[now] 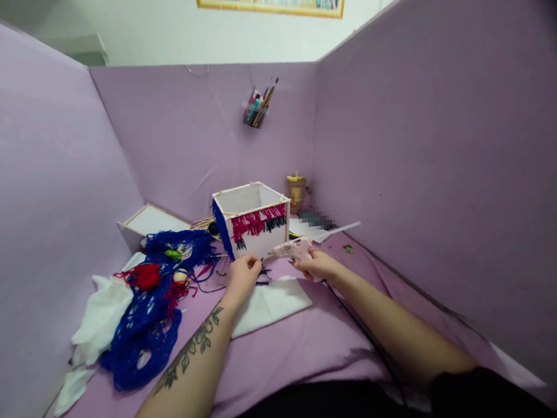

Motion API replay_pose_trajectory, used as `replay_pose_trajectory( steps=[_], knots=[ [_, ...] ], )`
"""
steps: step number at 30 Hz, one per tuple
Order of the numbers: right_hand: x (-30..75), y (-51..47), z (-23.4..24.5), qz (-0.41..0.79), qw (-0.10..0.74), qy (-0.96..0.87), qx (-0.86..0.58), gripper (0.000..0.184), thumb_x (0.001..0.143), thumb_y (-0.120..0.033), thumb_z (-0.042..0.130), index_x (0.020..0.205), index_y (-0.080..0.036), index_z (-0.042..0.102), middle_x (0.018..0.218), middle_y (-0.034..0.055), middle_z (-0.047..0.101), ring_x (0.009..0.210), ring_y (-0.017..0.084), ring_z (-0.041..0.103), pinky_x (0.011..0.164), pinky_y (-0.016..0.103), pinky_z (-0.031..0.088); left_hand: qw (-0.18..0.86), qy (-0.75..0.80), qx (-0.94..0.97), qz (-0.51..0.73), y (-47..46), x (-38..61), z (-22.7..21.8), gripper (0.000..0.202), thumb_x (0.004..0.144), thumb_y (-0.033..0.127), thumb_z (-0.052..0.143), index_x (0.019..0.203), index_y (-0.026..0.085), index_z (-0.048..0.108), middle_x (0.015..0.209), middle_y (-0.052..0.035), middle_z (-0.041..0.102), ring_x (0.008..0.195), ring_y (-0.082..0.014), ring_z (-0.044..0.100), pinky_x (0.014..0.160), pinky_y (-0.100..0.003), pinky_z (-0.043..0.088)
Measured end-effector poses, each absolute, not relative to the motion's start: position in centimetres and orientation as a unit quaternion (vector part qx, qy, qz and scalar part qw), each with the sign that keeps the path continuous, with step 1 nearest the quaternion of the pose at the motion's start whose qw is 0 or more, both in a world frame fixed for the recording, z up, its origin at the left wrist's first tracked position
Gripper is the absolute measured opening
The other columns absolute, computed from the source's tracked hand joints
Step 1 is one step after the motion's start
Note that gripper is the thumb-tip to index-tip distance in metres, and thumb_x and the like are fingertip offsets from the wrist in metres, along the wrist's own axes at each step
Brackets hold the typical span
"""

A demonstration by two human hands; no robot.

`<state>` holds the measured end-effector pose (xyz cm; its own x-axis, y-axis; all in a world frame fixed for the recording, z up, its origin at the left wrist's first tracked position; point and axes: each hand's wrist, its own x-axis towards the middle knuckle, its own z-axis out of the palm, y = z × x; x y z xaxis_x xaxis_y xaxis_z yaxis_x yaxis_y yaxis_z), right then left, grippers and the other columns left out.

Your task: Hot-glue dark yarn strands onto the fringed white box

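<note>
Glue gun (290, 249) gripped (right hand (318, 266)).

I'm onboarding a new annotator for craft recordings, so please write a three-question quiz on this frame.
1. True or false: the right hand holds a pink glue gun whose nozzle points toward the left hand.
2. Multiple choice: the fringe on the front face of the white box is A) yellow and green, B) pink and dark, C) all white.
3. Fill in: the heap of blue yarn lies to the ___ of the left hand.

Key
1. True; the left hand pinches a small bit of dark yarn beside the nozzle, just in front of the box.
2. B; a blue fringe hangs on the box's left face.
3. Left, partly on white cloth.
</note>
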<state>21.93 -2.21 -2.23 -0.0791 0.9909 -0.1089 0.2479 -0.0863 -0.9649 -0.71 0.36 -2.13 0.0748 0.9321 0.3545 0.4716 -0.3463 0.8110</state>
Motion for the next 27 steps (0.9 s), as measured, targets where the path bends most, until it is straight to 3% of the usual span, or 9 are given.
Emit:
replay_pose_trajectory(
  steps=[5, 13, 27],
  knots=[
    [21.5, -2.8, -1.7, 0.474, 0.371, -0.559, -0.57, 0.019, 0.068, -0.031, 0.066, 0.075, -0.015, 0.058, 0.047, -0.0026, 0.053, 0.04, 0.009, 0.044, 0.039, 0.018, 0.03, 0.272, 0.516, 0.689, 0.43, 0.3, -0.4, -1.7, 0.014, 0.069, 0.027, 0.059, 0.065, 0.015, 0.067, 0.062, -0.0048, 0.062, 0.058, -0.0159, 0.053, 0.056, -0.027, 0.036],
    [21.3, -3.0, -1.6, 0.469, 0.37, -0.562, -0.572, 0.019, 0.069, -0.032, 0.065, 0.07, -0.017, 0.054, 0.046, -0.0024, 0.051, 0.04, 0.009, 0.044, 0.038, 0.02, 0.029, 0.405, 0.493, 0.643, 0.425, 0.0, -0.1, -0.8, 0.015, 0.063, 0.027, 0.06, 0.061, 0.013, 0.066, 0.058, -0.0037, 0.06, 0.055, -0.0135, 0.049, 0.057, -0.026, 0.036],
    [21.5, -2.8, -1.8, 0.448, 0.354, -0.584, -0.577, 0.02, 0.072, -0.035, 0.062, 0.065, -0.017, 0.054, 0.048, -0.0006, 0.052, 0.041, 0.01, 0.044, 0.039, 0.021, 0.03, 0.426, 0.49, 0.63, 0.425, -0.6, 0.2, -0.1, 0.018, 0.063, 0.03, 0.059, 0.058, 0.014, 0.064, 0.057, -0.0027, 0.059, 0.055, -0.0126, 0.047, 0.056, -0.026, 0.034]
  ],
)
